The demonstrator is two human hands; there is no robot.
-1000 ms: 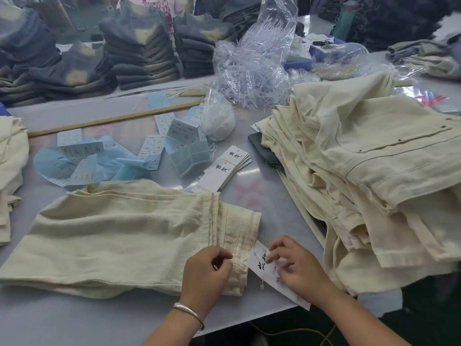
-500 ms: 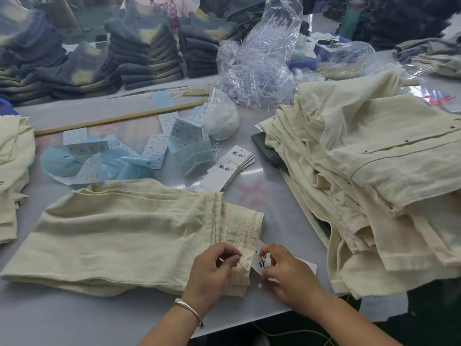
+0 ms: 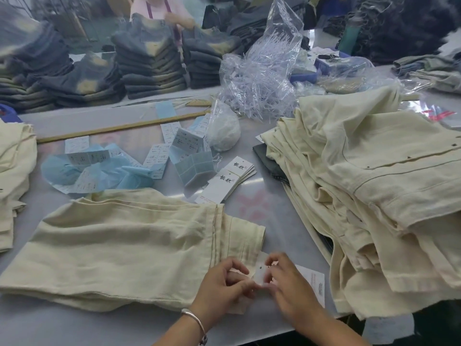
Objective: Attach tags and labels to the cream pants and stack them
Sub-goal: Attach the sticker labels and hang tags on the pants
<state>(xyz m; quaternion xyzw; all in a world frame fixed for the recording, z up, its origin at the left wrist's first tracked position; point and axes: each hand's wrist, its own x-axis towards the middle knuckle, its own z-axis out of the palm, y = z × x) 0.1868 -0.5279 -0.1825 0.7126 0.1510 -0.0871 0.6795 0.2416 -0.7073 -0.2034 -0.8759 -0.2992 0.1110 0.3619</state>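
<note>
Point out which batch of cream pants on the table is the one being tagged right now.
The single folded pair lying flat at front centre: both hands pinch a white hang tag at its corner. The big pile at right and the stack at left go untouched.

grey worktable [image 3: 269,186]; folded dark jeans stacks [image 3: 149,63] behind.

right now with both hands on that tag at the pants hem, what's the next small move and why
Probably finish fastening the tag to the hem of the folded cream pants. Both the left hand and the right hand pinch the tag right at the hem corner, with its punched hole showing. Whether a fastener is already through cannot be told.
</note>
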